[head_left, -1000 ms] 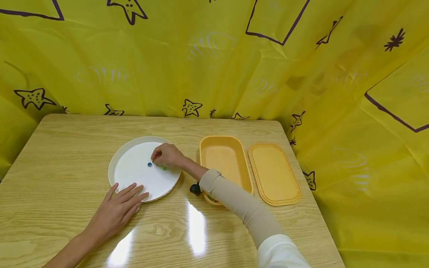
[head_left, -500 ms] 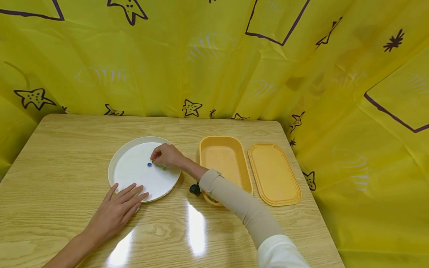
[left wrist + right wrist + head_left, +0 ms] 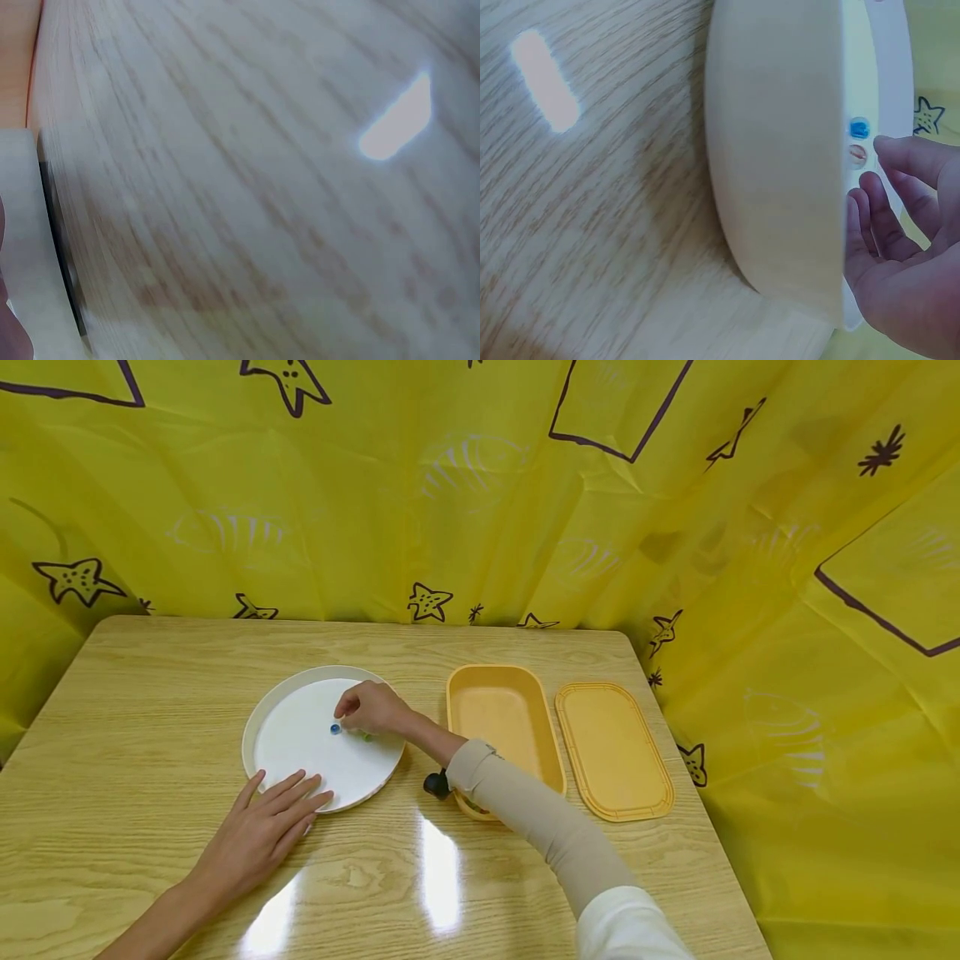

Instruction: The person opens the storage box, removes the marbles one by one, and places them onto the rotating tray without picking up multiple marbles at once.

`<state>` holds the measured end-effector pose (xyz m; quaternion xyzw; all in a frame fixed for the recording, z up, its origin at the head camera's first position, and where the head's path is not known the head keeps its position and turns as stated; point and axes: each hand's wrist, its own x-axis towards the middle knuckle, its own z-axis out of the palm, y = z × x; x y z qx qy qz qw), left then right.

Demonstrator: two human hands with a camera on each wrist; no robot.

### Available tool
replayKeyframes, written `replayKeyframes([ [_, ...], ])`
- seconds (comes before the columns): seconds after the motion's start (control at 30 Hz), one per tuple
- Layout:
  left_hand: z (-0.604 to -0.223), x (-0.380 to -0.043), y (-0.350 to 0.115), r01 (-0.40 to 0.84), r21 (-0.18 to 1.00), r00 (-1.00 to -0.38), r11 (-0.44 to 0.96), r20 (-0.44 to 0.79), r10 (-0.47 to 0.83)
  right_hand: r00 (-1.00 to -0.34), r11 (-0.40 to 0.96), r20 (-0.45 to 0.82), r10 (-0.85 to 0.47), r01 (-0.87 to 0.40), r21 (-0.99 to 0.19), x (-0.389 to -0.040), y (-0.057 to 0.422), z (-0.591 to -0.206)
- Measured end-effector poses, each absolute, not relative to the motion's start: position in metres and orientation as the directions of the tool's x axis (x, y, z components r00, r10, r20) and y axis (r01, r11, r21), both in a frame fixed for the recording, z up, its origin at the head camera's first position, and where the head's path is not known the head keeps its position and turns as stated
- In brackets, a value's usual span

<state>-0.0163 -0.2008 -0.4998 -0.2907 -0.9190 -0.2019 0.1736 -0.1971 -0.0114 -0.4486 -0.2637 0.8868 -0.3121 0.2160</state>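
Marbles are sitting in the tray, raised rim likely stopping roll-off. Left hand is resting across the near rim, fingers spread, probably steadying it. Right hand is hanging farther in, fingertips slightly apart, apparently holding nothing.

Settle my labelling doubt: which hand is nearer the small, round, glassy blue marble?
Right. The right hand is close beside the marble, over the round, shallow white tray; the left hand is farther off, at the tray's near rim.
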Motion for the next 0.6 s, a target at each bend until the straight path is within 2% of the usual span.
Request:
replayKeyframes([
  [0.6,-0.502,-0.018,-0.201,0.619,0.272,-0.755,0.737,0.464,0.463,-0.704,0.584,-0.225,-0.674,-0.320,-0.746,-0.194,0.009,-0.413],
])
